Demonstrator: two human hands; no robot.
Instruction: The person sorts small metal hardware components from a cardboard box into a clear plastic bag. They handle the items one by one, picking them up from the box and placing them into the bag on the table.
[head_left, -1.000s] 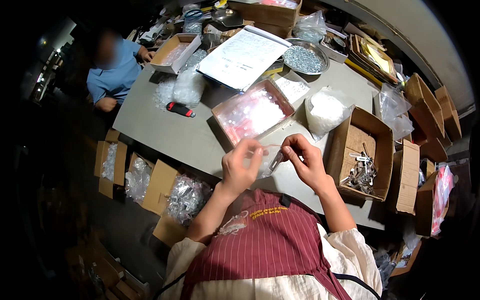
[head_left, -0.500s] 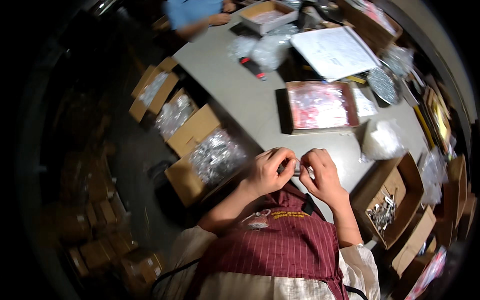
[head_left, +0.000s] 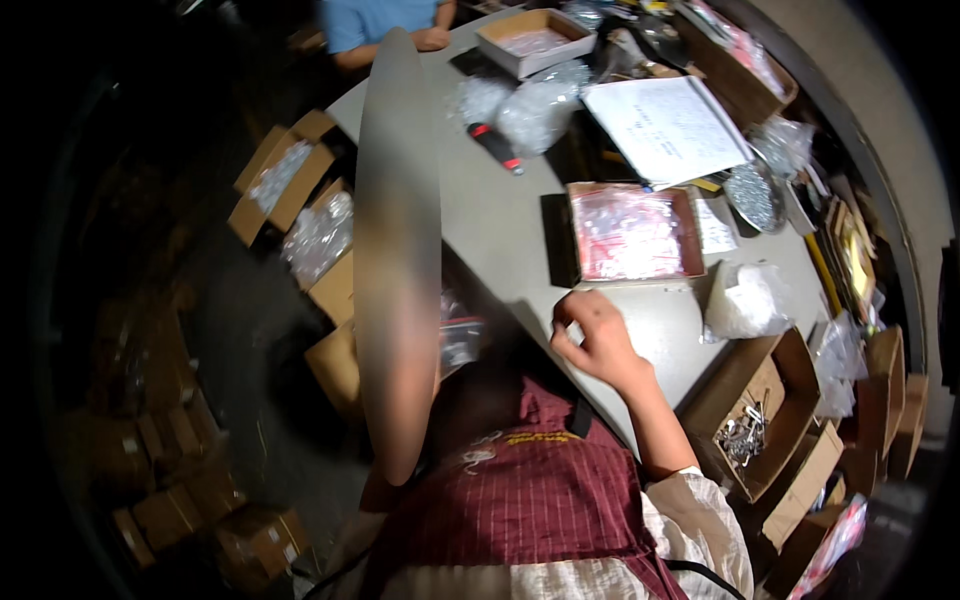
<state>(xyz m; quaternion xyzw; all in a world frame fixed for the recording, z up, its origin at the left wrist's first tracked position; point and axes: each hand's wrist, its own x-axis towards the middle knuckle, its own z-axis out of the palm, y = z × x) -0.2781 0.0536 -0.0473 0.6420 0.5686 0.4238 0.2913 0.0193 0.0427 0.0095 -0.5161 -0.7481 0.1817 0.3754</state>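
My right hand point(head_left: 597, 338) is held over the near edge of the grey table point(head_left: 515, 235), its fingers curled toward the thumb; what they hold, if anything, does not show. A tall blurred patch covers my left hand point(head_left: 402, 345) and most of its forearm, so its fingers cannot be made out. Right beside that patch is a small clear plastic bag point(head_left: 460, 343) with a red strip along its top; whether my left hand grips it is hidden. Ahead of my right hand lies a shallow box point(head_left: 698, 225) filled with clear, red-edged plastic bags.
Cardboard boxes point(head_left: 285, 180) with bagged parts stand left of the table. At right are a white plastic bag point(head_left: 750, 300) and a carton point(head_left: 800, 395) with metal pieces. Farther off lie a red-and-black tool point(head_left: 495, 148) and papers point(head_left: 668, 130). Another person's hand point(head_left: 431, 39) rests at the far edge.
My hands were together in front of the apron and have parted. The left has gone left, behind the blurred patch; the right has shifted slightly left. A red-striped bag now shows.
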